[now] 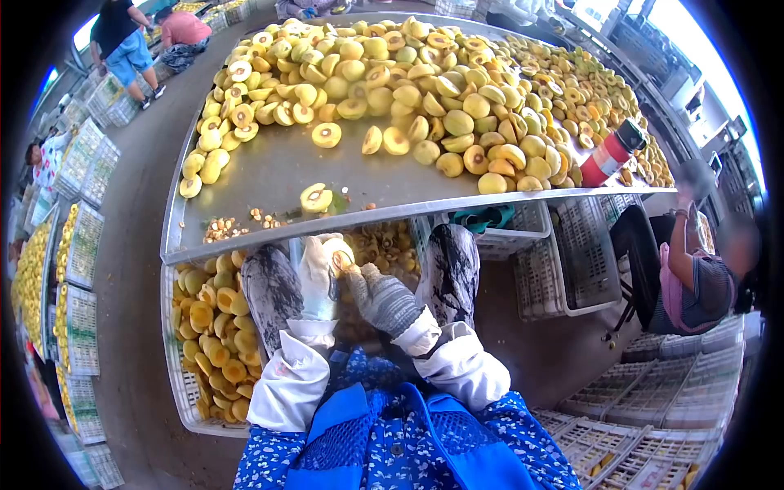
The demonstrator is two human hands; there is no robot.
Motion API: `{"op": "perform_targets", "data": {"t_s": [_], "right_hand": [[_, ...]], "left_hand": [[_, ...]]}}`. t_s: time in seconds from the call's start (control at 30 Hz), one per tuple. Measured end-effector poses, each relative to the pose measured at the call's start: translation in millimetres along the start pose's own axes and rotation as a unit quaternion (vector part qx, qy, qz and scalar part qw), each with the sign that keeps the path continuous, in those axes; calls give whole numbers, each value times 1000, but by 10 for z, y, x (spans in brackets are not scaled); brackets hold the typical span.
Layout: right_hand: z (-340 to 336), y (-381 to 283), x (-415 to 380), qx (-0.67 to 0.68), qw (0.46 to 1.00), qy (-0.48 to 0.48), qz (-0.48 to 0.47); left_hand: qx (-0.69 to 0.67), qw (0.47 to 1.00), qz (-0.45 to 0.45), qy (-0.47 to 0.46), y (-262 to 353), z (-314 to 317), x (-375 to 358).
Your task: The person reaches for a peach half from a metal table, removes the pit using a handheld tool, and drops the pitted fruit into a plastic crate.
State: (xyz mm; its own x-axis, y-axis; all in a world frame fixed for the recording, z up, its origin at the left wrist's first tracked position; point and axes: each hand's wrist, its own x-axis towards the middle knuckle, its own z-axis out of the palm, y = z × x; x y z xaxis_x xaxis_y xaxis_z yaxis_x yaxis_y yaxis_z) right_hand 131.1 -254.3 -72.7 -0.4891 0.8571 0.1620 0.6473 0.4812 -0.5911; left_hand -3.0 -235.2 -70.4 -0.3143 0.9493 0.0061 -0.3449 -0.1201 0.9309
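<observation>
My left hand (318, 286), in a white glove, is closed around a halved yellow peach (336, 251), cut face up with a brownish middle. My right hand (382, 304), in a grey knitted glove, is curled with its fingertips against that peach half. Whatever lies in its grip is too small and hidden to name. Both hands are between my knees, just below the metal table's (269, 175) near edge. Pitted peach halves (216, 327) fill a white crate (184, 384) left of my legs. Darker scraps (384, 245) lie in a container beneath the table edge.
A large heap of peach halves (457, 98) covers the table's far and right parts. Loose pits (224, 230) lie near its front edge. A red bottle (608, 155) stands at right. Stacked crates (653, 384) and a seated person (694, 278) are on my right; other people work further off.
</observation>
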Motion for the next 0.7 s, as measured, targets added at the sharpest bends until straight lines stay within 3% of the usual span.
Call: {"op": "perform_targets", "data": {"t_s": [0.13, 0.33, 0.43, 0.53, 0.6, 0.7], "right_hand": [[53, -18, -16, 49, 996, 32, 67], [-37, -49, -75, 56, 995, 18, 75], [-89, -63, -97, 66, 997, 27, 36], [48, 24, -103, 188, 980, 68, -3], [162, 84, -140, 125, 985, 104, -58], [190, 97, -186, 88, 983, 134, -87]], "left_hand": [[42, 999, 19, 25, -5, 64, -97], [68, 997, -11, 35, 98, 167, -214], [72, 997, 24, 22, 29, 142, -217], [112, 992, 56, 28, 53, 193, -259], [163, 980, 105, 30, -9, 190, -260], [116, 989, 89, 38, -56, 176, -247]]}}
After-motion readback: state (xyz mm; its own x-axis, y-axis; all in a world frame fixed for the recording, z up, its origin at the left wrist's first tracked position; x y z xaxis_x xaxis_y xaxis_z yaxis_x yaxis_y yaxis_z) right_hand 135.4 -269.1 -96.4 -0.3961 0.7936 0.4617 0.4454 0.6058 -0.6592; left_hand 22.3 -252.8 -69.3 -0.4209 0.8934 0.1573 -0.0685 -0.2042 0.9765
